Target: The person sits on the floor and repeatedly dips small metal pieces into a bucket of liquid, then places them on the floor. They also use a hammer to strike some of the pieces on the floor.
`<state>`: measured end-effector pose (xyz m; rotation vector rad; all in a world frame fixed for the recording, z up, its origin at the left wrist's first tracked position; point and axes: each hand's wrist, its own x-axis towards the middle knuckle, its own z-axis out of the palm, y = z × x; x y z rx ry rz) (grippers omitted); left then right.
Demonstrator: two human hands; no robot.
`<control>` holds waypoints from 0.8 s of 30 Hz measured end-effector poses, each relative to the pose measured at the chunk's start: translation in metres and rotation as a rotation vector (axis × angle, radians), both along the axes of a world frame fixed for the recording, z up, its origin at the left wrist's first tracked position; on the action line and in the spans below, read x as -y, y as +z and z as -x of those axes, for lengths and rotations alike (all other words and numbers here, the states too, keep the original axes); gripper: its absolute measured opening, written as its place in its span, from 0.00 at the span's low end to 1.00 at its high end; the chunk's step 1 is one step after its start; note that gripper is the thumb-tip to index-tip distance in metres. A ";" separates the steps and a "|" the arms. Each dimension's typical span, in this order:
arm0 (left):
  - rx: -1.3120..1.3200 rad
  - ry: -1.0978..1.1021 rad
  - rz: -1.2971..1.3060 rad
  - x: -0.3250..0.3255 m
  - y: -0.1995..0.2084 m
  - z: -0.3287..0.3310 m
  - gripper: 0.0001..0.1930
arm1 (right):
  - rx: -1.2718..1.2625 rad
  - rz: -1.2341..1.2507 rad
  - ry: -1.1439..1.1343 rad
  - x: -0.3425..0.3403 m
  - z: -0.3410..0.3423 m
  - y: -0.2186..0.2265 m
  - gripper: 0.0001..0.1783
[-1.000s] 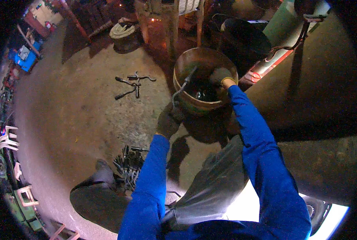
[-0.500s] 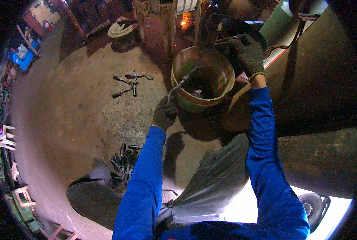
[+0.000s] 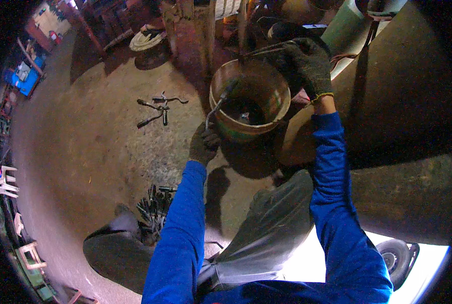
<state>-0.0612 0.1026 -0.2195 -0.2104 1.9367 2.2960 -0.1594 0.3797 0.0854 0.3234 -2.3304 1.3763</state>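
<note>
Taking the bucket as the centre of a clock, with 12 pointing away from the person, the brown bucket (image 3: 249,134) stands upright on the floor (image 3: 109,131), dark inside, with one small bright spot on contents too dim to make out. Between 7 and 8 o'clock, just outside its rim, the gloved left hand (image 3: 204,143) has its fingers closed around a bent metal tool (image 3: 215,110), whose thicker dark end slants toward 1 o'clock over the bucket's mouth; whether the tool touches the rim, I cannot tell. At 2 o'clock, just beside the bucket, the gloved right hand (image 3: 312,66) has its fingers curled around a thin dark piece (image 3: 269,49) that points toward 9 o'clock, its far end near the rim's 12 o'clock; its exact kind is too dim to tell. Well apart at 9 o'clock, a few hooked tools with dark handles (image 3: 163,108) lie across one another on the floor. Farther out, between 7 and 8, a heap of dark metal tools (image 3: 155,205) sits by the person's left leg, partly hidden by the blue left sleeve (image 3: 178,228). A pale coil (image 3: 147,40) rests on a round dark base at 10 o'clock, a green cylinder (image 3: 342,33) leans at 2, and white chairs (image 3: 5,182) stand far off near 8.
</note>
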 end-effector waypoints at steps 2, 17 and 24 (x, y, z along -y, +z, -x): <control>0.273 -0.094 -0.961 0.007 -0.017 0.003 0.16 | 0.034 0.072 -0.006 0.006 0.000 -0.003 0.14; 0.563 -0.336 -2.370 0.011 -0.014 0.007 0.19 | 0.060 -0.006 -0.089 0.027 -0.019 0.010 0.15; 0.542 -0.014 -1.947 0.000 0.031 0.001 0.12 | 0.077 0.023 -0.038 0.023 -0.017 0.003 0.15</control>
